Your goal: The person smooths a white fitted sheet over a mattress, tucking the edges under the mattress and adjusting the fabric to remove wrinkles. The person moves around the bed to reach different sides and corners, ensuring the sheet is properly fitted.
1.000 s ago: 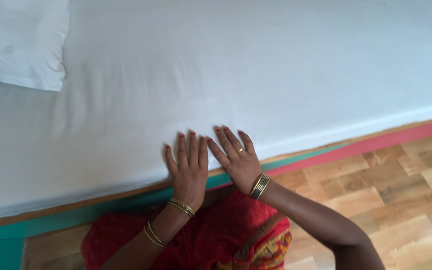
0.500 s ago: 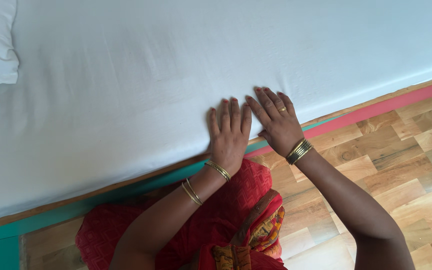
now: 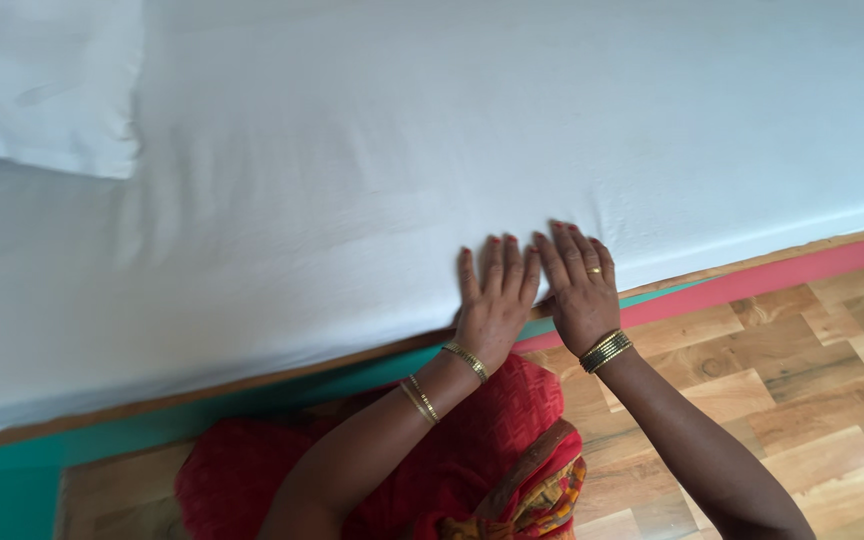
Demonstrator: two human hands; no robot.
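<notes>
My left hand [image 3: 495,300] and right hand [image 3: 579,290] lie side by side, palms down and fingers stretched flat, grasping nothing, on the white sheet [image 3: 382,170] at its near edge, just right of the frame's centre. The sheet covers the mattress across the upper frame, above a wooden bed edge [image 3: 252,380] with teal and pink bands. A white pillow [image 3: 42,85] sits upper left. Wood-pattern flooring [image 3: 802,370] fills the lower right, my red garment [image 3: 472,450] bottom centre.

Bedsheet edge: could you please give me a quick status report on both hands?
Left hand and right hand flat, fingers spread, side by side on white bedsheet at mattress edge. Sheet mostly smooth, faint creases near the right hand. White pillow far left, apart.
</notes>
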